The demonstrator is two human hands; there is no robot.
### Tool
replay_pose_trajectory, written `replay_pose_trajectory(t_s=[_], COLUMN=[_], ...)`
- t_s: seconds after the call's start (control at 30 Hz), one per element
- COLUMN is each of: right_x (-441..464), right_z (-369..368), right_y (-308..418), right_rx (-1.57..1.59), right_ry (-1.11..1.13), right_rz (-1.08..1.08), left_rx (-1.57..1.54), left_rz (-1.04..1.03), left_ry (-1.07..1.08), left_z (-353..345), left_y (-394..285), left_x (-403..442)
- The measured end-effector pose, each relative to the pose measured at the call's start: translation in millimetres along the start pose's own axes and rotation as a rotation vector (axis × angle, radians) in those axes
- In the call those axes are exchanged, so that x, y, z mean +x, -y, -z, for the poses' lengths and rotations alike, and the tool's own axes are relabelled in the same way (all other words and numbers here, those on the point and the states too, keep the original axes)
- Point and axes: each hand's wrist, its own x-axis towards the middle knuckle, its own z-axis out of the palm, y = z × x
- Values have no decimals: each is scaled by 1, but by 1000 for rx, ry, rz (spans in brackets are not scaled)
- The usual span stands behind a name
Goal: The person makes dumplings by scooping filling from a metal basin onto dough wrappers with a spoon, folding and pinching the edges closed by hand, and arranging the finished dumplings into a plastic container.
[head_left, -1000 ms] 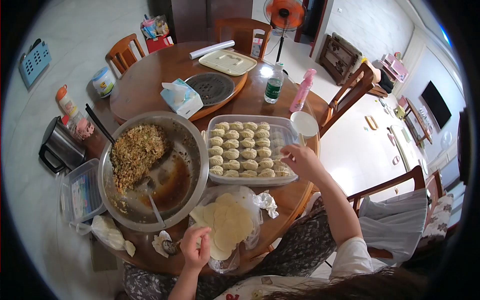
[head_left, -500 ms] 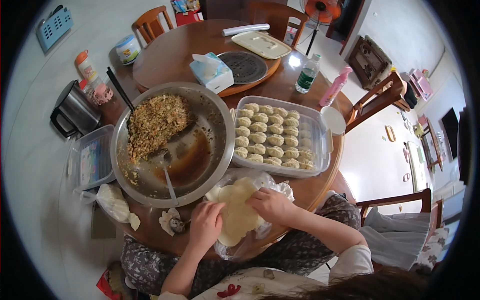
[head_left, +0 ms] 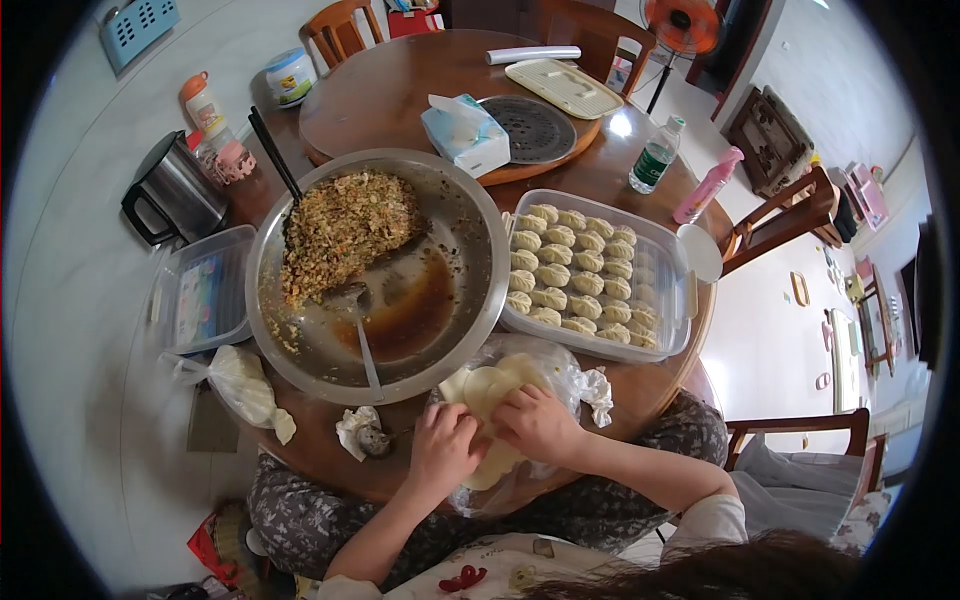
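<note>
A loose pile of round, pale dumpling wrappers (head_left: 488,384) lies on a clear plastic bag (head_left: 562,372) at the table's front edge. My left hand (head_left: 446,450) has its fingers curled onto the left side of the pile, pinching at a wrapper. From the right, my right hand (head_left: 540,424) closes its fingers on the wrappers too; its fingertips are partly hidden. Just beyond is a big steel bowl (head_left: 478,345) with minced filling (head_left: 350,225) heaped on its left, brown liquid, a spoon (head_left: 368,350) and dark chopsticks (head_left: 272,150). Pleated dumplings (head_left: 555,275) stand in rows in a plastic container (head_left: 670,300).
Left of my hands lie a crumpled tissue with a small spoon (head_left: 372,440) and a tied bag of wrappers (head_left: 243,385). A kettle (head_left: 180,190) and a lidded plastic box (head_left: 205,290) stand farther left. A tissue box (head_left: 468,135) and a water bottle (head_left: 655,158) are behind.
My two hands have come closer together over the wrappers, the right one moving in toward the left. The whole view has shifted slightly, so the table things appear farther right.
</note>
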Motion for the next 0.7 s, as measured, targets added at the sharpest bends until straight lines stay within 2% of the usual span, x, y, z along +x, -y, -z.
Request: replay_pose_trajectory(t_s=[0.2, 0.3, 0.5, 0.6, 0.7], right_x=[2, 5, 10, 11, 12], right_z=[-3, 1, 27, 25, 25], right_y=[-4, -3, 9, 5, 7], right_rx=[-9, 40, 444, 412, 412], right_ry=[48, 18, 174, 211, 153], right_rz=[28, 80, -127, -106, -38], left_rx=[58, -43, -285, -323, -382], left_rz=[23, 3, 31, 31, 20], left_ry=[-46, -35, 80, 74, 51], left_z=[-8, -8, 5, 10, 14], left_y=[-2, 0, 4, 2, 1], left_x=[-1, 0, 2, 1, 0])
